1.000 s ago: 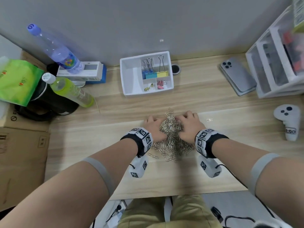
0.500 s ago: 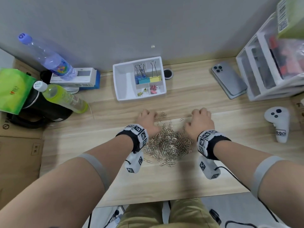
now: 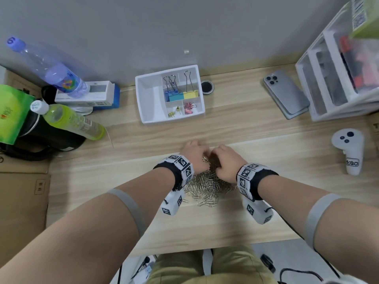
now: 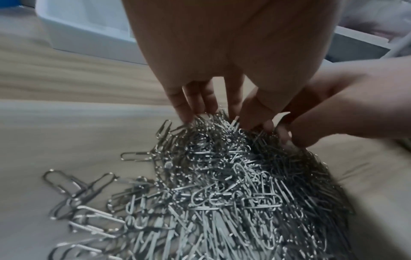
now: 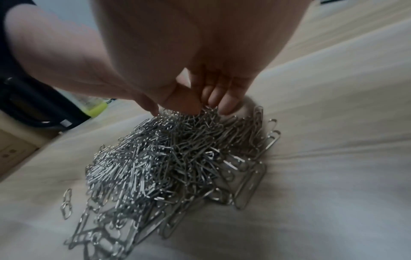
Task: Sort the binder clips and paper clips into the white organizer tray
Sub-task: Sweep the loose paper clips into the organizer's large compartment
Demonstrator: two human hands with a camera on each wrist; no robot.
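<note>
A heap of silver paper clips [image 3: 207, 187] [image 4: 222, 176] [image 5: 177, 149] lies on the wooden desk in front of me. Both hands sit at its far edge, almost touching. My left hand [image 3: 194, 154] [image 4: 213, 109] points its fingers straight down into the heap's top edge. Beside it, my right hand [image 3: 225, 160] [image 5: 206, 103] pinches a tuft of clips between thumb and curled fingers. Farther back stands the white organizer tray [image 3: 151, 103]. It holds large blue, teal and yellow binder clips [image 3: 180, 95], small pink ones [image 3: 188, 108] and small yellow ones [image 3: 173, 113]. Its large left compartment shows nothing inside.
A phone [image 3: 287, 93], a white drawer unit [image 3: 338, 78] and a white controller [image 3: 348, 152] are on the right. On the left are two bottles [image 3: 67, 119] [image 3: 45, 66], a black appliance [image 3: 41, 136] and a cardboard box [image 3: 20, 201]. A few stray clips [image 5: 66, 204] lie beside the heap.
Half a second ago the hands were spread apart at the heap's far corners. They have since come together at its far edge, drawing the clips into a tighter mound.
</note>
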